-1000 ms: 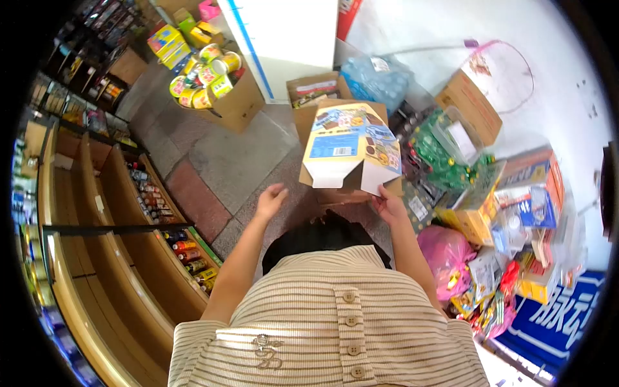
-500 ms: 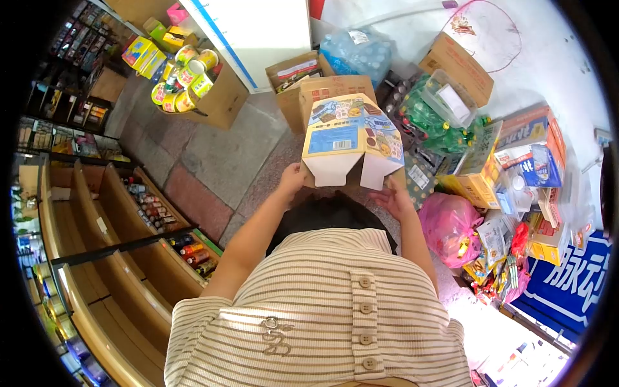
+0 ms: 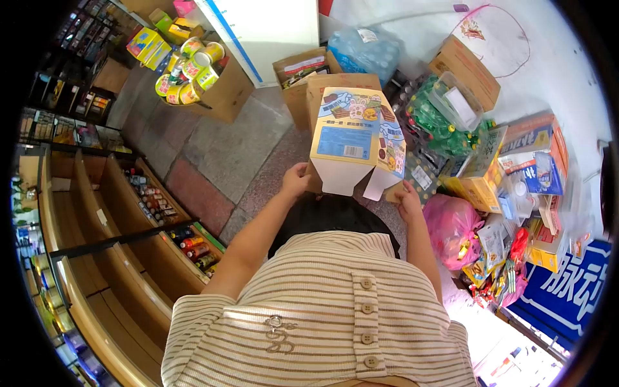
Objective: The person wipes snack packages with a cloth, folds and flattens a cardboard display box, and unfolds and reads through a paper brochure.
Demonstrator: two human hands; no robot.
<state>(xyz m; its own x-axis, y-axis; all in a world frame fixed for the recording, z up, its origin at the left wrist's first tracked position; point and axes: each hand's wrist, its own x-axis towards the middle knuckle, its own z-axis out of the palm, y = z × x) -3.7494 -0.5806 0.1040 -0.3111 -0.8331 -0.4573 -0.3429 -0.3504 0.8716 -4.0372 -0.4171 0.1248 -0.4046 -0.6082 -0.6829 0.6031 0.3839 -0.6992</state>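
In front of me is a printed snack carton (image 3: 345, 140), cream and blue with cartoon pictures, its white end flaps hanging toward me. It rests on a brown cardboard box (image 3: 348, 81), which is mostly hidden beneath it. At the box's left near corner, my left hand (image 3: 296, 180) is closed on the brown cardboard. My right hand (image 3: 408, 201) pinches a brown flap at the right near corner. Both hands are apart from the printed carton.
An open box of yellow cup noodles (image 3: 229, 93) stands ahead to the left. Empty wooden shelves (image 3: 97, 235) run along the left. On the right are green bottles (image 3: 445, 126), a pink bag (image 3: 451, 231) and several snack packs. Water bottles (image 3: 367, 55) lie behind.
The printed carton has turned and shifted slightly, its front flaps now hanging lower. My right hand has moved from loosely spread fingers to a pinch on the brown flap. The view has shifted a little.
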